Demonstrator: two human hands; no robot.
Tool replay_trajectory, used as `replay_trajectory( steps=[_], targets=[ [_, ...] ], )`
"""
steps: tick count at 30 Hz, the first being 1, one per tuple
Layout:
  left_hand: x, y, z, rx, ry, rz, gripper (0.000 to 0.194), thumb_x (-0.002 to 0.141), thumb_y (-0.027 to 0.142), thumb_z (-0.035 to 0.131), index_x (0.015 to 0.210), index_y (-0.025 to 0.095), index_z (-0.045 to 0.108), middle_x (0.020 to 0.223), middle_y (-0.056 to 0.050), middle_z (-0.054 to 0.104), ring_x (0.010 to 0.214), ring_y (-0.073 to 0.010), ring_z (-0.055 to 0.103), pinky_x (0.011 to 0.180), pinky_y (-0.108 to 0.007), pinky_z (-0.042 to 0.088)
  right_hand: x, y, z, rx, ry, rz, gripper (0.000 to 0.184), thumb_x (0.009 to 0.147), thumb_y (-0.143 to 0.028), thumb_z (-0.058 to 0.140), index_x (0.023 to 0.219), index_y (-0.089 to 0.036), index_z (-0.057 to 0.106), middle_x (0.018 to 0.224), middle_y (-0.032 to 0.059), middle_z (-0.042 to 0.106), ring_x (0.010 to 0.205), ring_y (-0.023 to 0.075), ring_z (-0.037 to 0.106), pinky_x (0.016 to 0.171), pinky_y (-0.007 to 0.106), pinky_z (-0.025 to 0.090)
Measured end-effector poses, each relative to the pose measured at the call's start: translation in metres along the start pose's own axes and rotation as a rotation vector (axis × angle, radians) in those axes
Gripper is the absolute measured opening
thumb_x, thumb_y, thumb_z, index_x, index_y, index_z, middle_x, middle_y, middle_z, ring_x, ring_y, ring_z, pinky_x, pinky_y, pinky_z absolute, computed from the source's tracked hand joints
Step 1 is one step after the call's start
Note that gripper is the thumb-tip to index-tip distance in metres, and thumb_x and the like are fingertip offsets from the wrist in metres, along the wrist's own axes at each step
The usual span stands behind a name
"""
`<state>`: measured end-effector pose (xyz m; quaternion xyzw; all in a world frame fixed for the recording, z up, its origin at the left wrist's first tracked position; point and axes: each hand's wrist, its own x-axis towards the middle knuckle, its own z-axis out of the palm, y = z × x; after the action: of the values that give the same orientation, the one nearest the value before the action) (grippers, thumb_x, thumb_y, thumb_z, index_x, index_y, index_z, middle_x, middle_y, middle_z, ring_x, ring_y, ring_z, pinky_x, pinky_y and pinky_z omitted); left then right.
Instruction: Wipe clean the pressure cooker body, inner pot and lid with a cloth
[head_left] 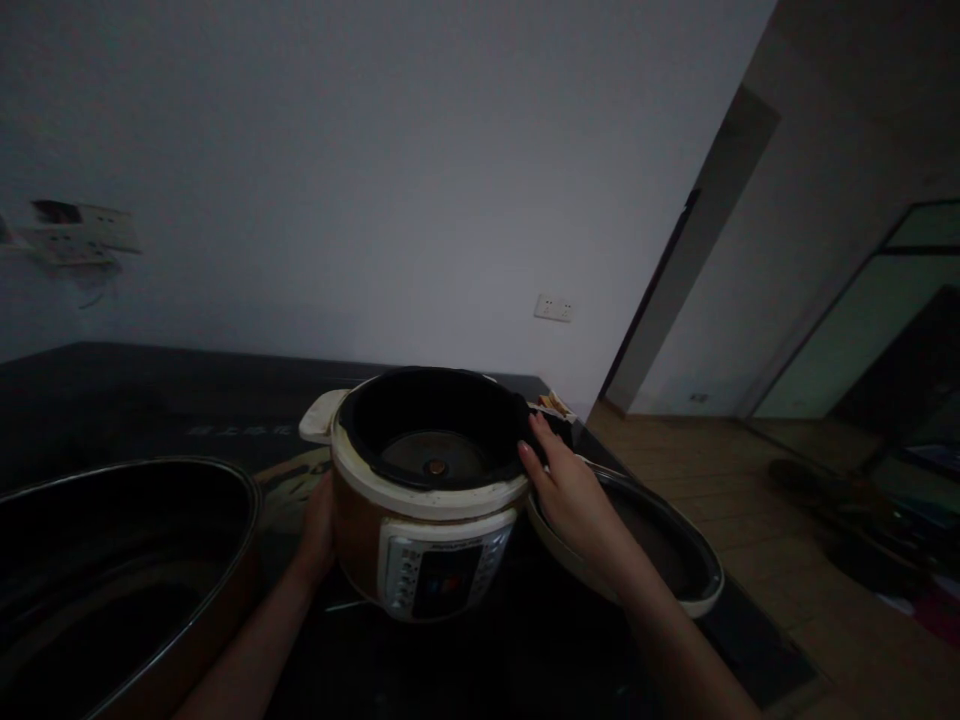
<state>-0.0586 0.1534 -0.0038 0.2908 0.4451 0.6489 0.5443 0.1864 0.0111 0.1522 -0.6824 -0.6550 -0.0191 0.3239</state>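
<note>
From my end of the feed, I read this as a home, though I can't tell for certain which room. I see a household electric cooker [360, 530], with a button panel, over a dark table [187, 385] whose far edge runs along a plain pale wall [375, 200]. Above the table's far right corner I make out a domestic wall socket [553, 308]. Past its right edge, I see wood-look floor [660, 440] leading towards a dark-framed glass panel [840, 350].

L hand [320, 530]: bare, part hid | R hand [564, 490]: bare | forearms [637, 585]: bare, slim
</note>
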Motion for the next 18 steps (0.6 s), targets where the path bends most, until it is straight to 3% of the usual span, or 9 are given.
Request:
replay_trajectory(
  steps=[6,12,15,18],
  targets=[
    [0.007,-0.009,-0.002,-0.096,-0.016,-0.037,0.029,0.065,0.038,0.069,0.084,0.016,0.066,0.082,0.001,0.071,0.074,-0.0163,0.062,0.066,-0.024,0.048,0.049,-0.008,-0.005,-0.198,-0.163,0.032,0.051,0.096,-0.037,0.034,0.132,-0.004,0.047,0.139,0.0224,0.045,0.129,0.0290,0.045,0.104,0.044,0.038],
    [0.007,-0.008,0.000,-0.165,-0.060,-0.037,0.037,0.060,0.042,0.074,0.085,0.017,0.066,0.081,0.003,0.071,0.074,-0.0148,0.062,0.066,-0.023,0.048,0.090,-0.009,0.007,-0.233,-0.192,0.056,0.041,0.096,-0.030,0.036,0.121,-0.005,0.056,0.130,0.0230,0.055,0.121,0.0278,0.053,0.101,0.040,0.039],
    [0.002,-0.003,0.002,-0.155,-0.079,0.008,0.038,0.059,0.042,0.074,0.086,0.017,0.067,0.084,0.002,0.072,0.078,-0.0153,0.062,0.068,-0.022,0.049,0.092,-0.010,0.007,-0.222,-0.193,0.053,0.040,0.096,-0.029,0.036,0.120,-0.006,0.057,0.130,0.0216,0.055,0.122,0.0266,0.052,0.101,0.039,0.039],
    [-0.003,0.002,0.003,-0.129,-0.051,0.014,0.036,0.058,0.041,0.074,0.085,0.017,0.068,0.083,0.001,0.072,0.078,-0.0183,0.063,0.068,-0.025,0.050,0.074,-0.007,0.003,-0.208,-0.183,0.026,0.042,0.096,-0.031,0.035,0.125,-0.008,0.054,0.136,0.0203,0.050,0.126,0.0259,0.048,0.102,0.040,0.038]
  ],
)
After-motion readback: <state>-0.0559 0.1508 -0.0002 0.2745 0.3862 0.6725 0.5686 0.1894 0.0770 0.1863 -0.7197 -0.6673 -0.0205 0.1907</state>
